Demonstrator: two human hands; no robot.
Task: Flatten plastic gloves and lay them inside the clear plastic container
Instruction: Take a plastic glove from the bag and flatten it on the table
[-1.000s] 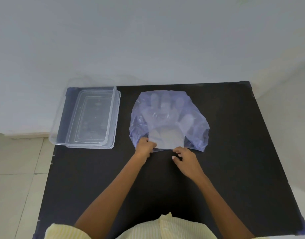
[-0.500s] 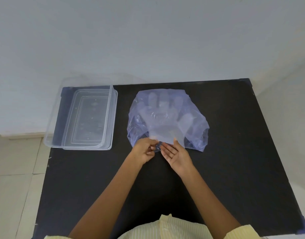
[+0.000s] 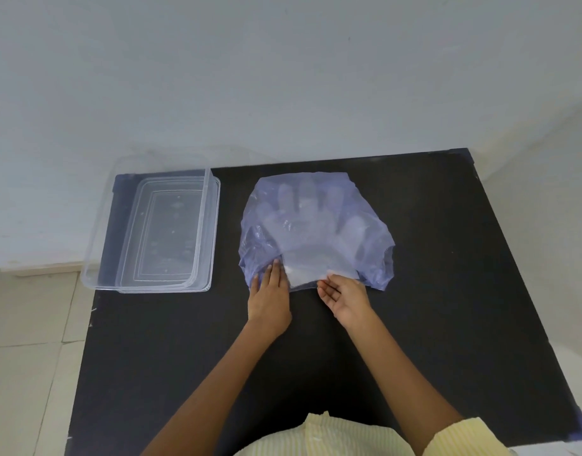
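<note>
A clear plastic glove [image 3: 304, 240] lies spread, fingers pointing away from me, on a crumpled blue plastic bag [image 3: 370, 258] in the middle of the black table [image 3: 463, 307]. My left hand [image 3: 269, 297] rests flat, palm down, on the near left corner of the glove and bag. My right hand [image 3: 347, 296] is palm up at the glove's near cuff edge, its fingertips tucked under the plastic. The clear plastic container [image 3: 100, 245] stands at the table's far left corner, with no glove visible inside.
A white wall runs behind the table. The container overhangs the table's left edge, with tiled floor [image 3: 26, 324] below. My yellow striped sleeves [image 3: 463, 437] show at the bottom.
My left hand has opened from a pinch and now lies flat on the plastic. My right hand has shifted right along the cuff edge. The view has drifted slightly.
</note>
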